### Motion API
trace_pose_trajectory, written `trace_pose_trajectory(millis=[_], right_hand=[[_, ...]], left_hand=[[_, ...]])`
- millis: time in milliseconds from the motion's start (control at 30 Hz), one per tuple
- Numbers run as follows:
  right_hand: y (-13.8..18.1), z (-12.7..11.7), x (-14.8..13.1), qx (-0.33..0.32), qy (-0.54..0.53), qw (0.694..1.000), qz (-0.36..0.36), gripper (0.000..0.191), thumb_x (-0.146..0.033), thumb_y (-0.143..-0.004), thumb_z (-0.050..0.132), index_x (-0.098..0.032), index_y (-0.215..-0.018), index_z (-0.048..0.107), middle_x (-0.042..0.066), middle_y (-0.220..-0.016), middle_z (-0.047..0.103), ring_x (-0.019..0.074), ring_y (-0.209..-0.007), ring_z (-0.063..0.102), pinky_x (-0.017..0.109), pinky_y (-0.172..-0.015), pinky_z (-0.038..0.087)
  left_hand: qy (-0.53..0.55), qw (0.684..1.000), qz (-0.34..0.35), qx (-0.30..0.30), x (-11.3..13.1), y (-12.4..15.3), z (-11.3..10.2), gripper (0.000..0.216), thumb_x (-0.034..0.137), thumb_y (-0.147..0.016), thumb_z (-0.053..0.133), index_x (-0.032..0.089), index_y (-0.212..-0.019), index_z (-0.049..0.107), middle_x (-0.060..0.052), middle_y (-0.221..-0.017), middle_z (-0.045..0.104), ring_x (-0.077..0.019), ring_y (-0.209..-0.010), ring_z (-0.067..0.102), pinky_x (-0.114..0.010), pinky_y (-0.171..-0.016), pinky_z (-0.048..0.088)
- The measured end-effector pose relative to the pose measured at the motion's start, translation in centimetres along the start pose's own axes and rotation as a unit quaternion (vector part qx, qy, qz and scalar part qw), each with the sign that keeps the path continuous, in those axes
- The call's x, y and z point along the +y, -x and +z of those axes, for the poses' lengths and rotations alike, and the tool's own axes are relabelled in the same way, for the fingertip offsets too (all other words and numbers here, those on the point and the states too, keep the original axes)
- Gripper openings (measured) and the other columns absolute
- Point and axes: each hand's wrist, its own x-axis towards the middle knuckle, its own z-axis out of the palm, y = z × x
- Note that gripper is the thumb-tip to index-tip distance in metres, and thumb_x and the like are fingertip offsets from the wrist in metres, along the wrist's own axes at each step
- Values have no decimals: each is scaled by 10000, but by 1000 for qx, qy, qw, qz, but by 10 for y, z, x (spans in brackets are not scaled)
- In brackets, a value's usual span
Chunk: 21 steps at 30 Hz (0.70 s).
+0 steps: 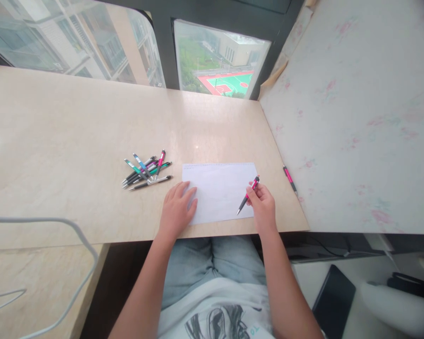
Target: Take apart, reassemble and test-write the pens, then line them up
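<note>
Head view: the right hand (264, 205) pinches a pink-and-black pen (245, 200), tip slanting left over white paper (219, 193); the left hand (177, 205), fingers apart, rests on the paper's left edge, a pen pile (145, 170) near it, farther left.

Piled pens (143, 167) lie left of the paper (215, 193).

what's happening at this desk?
A person is seated at the desk. Their left hand rests at the left side of a sheet of paper; their right hand holds a pink-and-black pen, tip pointing down over the paper. Whether the tip touches is hard to tell. A pile of pens lies left of the sheet, and a lone pen lies by the wall on the right.
</note>
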Motion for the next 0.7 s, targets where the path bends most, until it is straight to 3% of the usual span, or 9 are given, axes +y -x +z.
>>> trace_pose_trajectory(millis=[67, 133, 200, 300, 367, 433, 533, 700], right_hand=[[-13, -15, 5, 2, 84, 996, -19, 353, -532, -786, 689, -185, -808, 626, -44, -628, 543, 108, -549, 467, 244, -523, 365], [-29, -33, 6, 4, 193, 980, -50, 363, -540, -825, 627, -189, -733, 604, -35, -605, 544, 127, -557, 474, 261, -550, 362], [-45, -53, 3, 12, 351, 931, -94, 338, -482, -835, 614, -194, -661, 578, -13, -602, 569, 149, -586, 498, 277, -585, 354], [-67, -80, -7, 8, 553, 826, -107, 280, -368, -840, 593, -204, -617, 549, 3, -579, 566, 152, -555, 463, 289, -562, 279], [-79, -93, -14, 36, 624, 775, -89, 230, -353, -857, 566, -200, -691, 604, 32, -623, 604, 168, -577, 495, 297, -561, 268], [-86, -100, -18, 53, 660, 746, -76, 237, -378, -885, 532, -193, -794, 651, 63, -689, 648, 187, -612, 539, 304, -564, 273], [-89, -103, -16, 48, 684, 725, -65, 286, -417, -904, 513, -180, -914, 672, 105, -807, 691, 216, -683, 590, 312, -576, 296], [-75, -103, -4, 42, 677, 733, -55, 279, -381, -909, 511, -178, -1040, 652, 108, -927, 696, 224, -809, 621, 312, -646, 359]], left_hand=[[3, 1000, 1, 3, -1, -1, 0, 339, 309, -938, 472, 228, -1233, 617, -118, -1402, 544, -298, -1342, 452, -506, -1127, 355], [7, 1000, 2, 5, -2, -1, 1, 335, 313, -935, 478, 229, -1226, 621, -120, -1399, 547, -302, -1339, 455, -511, -1124, 360], [10, 1000, 2, 7, -2, -2, 1, 332, 317, -934, 479, 222, -1217, 625, -127, -1396, 549, -306, -1335, 458, -515, -1121, 363], [10, 1000, 2, 8, -2, -2, 1, 329, 319, -938, 473, 206, -1206, 629, -135, -1392, 553, -307, -1331, 461, -510, -1121, 366], [8, 1000, 3, 7, -2, -2, 1, 329, 320, -940, 471, 202, -1204, 629, -132, -1393, 553, -306, -1333, 460, -503, -1122, 366], [8, 1000, 4, 8, -3, -1, 1, 330, 324, -940, 473, 205, -1208, 626, -128, -1396, 550, -306, -1338, 456, -501, -1123, 365], [10, 1000, 3, 10, -4, -1, 2, 333, 328, -939, 477, 212, -1214, 622, -126, -1400, 546, -309, -1343, 450, -508, -1127, 357], [3, 1000, 7, 8, -5, -2, 3, 329, 333, -942, 476, 206, -1203, 630, -123, -1395, 551, -308, -1339, 454, -496, -1133, 354]])
